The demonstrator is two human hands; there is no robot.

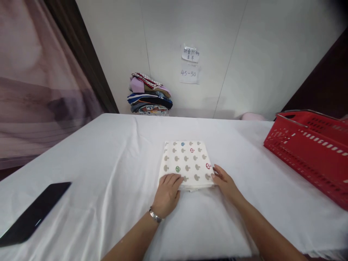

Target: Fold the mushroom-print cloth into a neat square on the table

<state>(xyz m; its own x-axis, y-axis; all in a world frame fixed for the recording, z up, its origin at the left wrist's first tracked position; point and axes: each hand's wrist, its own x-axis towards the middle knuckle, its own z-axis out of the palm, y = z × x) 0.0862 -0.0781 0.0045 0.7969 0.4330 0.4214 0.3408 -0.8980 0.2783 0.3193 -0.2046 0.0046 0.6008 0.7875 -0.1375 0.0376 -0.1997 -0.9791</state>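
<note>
A folded white cloth with small mushroom prints [187,161] lies flat in the middle of the white-covered table [103,159]. My left hand [167,194] rests palm down on the cloth's near left corner, fingers together. My right hand [224,181] touches the near right corner with its fingertips on the edge. Neither hand lifts the cloth. A metal watch sits on my left wrist.
A red plastic basket [312,152] stands at the table's right edge. A dark flat phone or tablet [34,214] lies near the front left. A stack of folded colourful clothes [149,94] sits against the back wall, under two paper notes [189,65].
</note>
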